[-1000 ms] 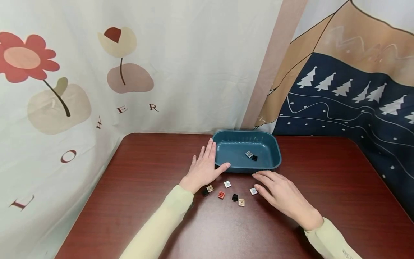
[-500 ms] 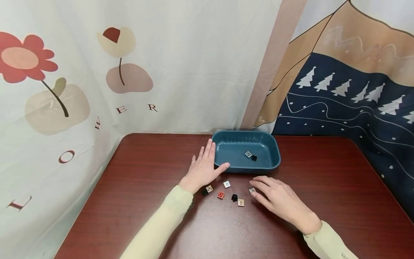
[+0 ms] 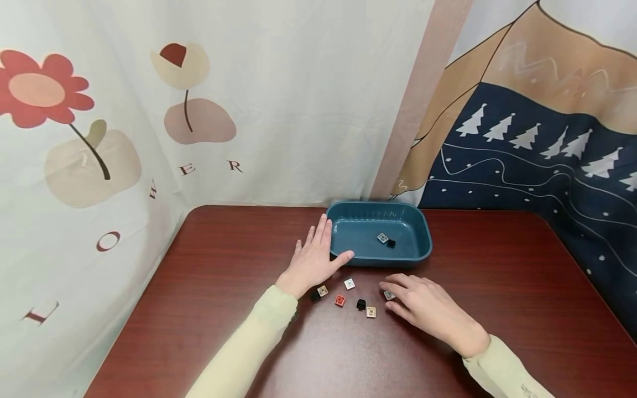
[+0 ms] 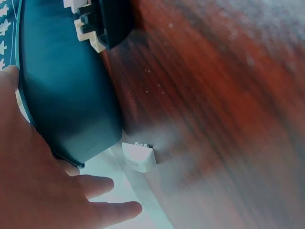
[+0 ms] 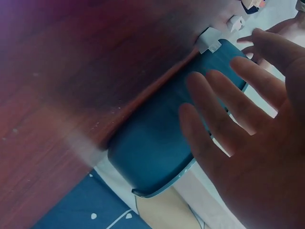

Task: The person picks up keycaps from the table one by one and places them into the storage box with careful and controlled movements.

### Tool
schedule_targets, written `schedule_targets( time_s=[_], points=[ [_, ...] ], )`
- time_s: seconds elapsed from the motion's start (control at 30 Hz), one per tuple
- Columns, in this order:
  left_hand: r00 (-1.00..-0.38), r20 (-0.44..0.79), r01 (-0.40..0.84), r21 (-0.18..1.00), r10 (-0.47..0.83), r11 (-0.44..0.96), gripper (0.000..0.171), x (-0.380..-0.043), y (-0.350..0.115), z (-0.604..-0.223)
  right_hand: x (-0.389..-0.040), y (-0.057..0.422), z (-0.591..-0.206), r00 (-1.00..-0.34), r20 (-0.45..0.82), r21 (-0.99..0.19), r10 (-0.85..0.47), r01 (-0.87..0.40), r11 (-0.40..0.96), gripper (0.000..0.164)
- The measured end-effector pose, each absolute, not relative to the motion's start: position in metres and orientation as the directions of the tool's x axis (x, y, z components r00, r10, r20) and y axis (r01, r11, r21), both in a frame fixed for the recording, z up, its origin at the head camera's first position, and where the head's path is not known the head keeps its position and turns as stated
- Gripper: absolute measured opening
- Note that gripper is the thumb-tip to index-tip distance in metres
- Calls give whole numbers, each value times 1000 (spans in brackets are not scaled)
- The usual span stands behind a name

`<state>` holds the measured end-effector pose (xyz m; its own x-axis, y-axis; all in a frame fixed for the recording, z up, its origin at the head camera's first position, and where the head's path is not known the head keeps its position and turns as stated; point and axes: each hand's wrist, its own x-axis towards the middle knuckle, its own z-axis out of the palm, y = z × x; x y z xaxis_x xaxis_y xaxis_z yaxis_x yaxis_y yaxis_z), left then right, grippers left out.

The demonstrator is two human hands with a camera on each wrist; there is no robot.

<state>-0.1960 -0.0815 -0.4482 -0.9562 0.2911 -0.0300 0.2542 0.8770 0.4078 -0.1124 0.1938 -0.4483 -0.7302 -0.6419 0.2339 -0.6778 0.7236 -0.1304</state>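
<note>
My left hand [image 3: 311,257] rests with fingers outstretched against the left end of a teal basin [image 3: 378,258]. Its thumb lies along the near rim. Over a light keycap [image 3: 389,296] hovers my right hand [image 3: 430,307], fingers apart and loosely bent, partly covering it. The right wrist view shows a gap between those fingers and the keycap [image 5: 208,40]. Left of it lie a white keycap [image 3: 349,283], a red one [image 3: 340,300], a black one [image 3: 361,304] and a beige one [image 3: 371,312]. By my left wrist sit another beige keycap [image 3: 323,290] and a black keycap [image 3: 316,296].
Inside the basin are a grey-white keycap [image 3: 382,237] and a black keycap [image 3: 391,244]. Everything stands on a dark red-brown table [image 3: 239,249]. A printed curtain [image 3: 298,110] hangs along its back and left sides.
My right hand has moved slightly left and toward the near side, its fingers coming over the light keycap. The left hand stays at the basin.
</note>
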Motion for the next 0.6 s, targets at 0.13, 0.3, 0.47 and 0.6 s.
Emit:
schedule_targets(
  time_s=[0.13, 0.3, 0.47, 0.6],
  points=[
    [-956, -21, 259, 408, 292, 875, 105, -196, -82, -448, -113, 190, -448, -732, 206, -116, -650, -678, 726, 38],
    [-956, -26, 256, 402, 291, 879, 104, -196, -82, -448, -114, 186, -447, -741, 165, -89, -651, -669, 738, 37],
    [-956, -39, 253, 400, 292, 881, 104, -196, -81, -448, -115, 182, -446, -734, 140, -46, -664, -675, 736, 35],
    [-956, -41, 253, 392, 291, 885, 105, -195, -82, -448, -115, 179, -446, -736, 131, -27, -664, -673, 739, 32]
  ],
)
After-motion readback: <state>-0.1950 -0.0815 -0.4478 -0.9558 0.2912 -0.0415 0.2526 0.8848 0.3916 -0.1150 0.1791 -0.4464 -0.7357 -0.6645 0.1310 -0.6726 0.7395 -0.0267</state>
